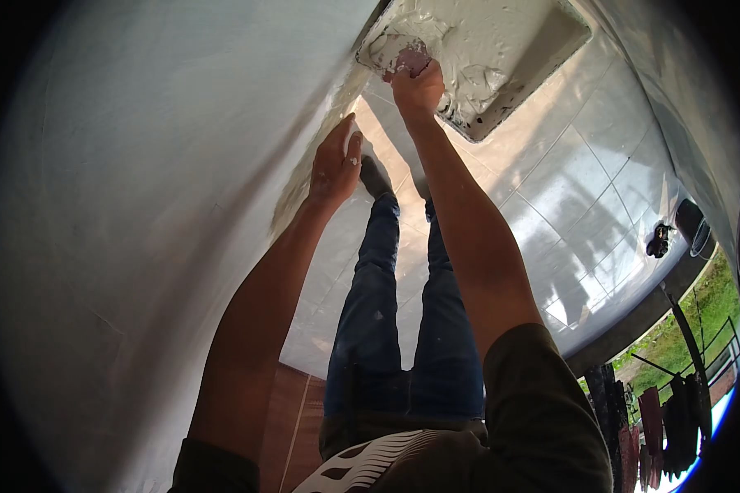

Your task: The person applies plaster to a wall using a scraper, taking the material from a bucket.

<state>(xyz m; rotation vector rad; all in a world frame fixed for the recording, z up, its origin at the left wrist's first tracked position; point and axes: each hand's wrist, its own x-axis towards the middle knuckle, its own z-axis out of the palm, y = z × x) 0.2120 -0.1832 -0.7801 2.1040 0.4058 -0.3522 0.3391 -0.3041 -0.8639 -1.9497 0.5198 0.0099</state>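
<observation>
Gripping mauve scraper (413, 57) in right hand (417, 89), closed around its near end. Located at the left end of the tray (543, 62), near the left corner and just inside the lower-left edge. Smeared with white paste (477, 78) on the blade side. Cannot tell the exact shape under the smears.

Same paste spread thick over the left part of the tray, in ridges and folds, thinner toward the right corner. Dark specks near the bottom corner. Cannot tell what carries the tray.

Left hand (335, 168) lower and to the left, apart from the tray, close to the pale wall (164, 164). Held with fingers extended together, thumb a narrow gap away, white smears on the thumb. Cannot tell whether gripping anything, or whether touching the wall.

Farther down, between the forearms: blue jeans (372, 320) and one dark shoe (376, 177) on the tiled floor (567, 185). Off to the right, small black object (659, 240) near the floor's edge, then green grass (711, 292) beyond.
</observation>
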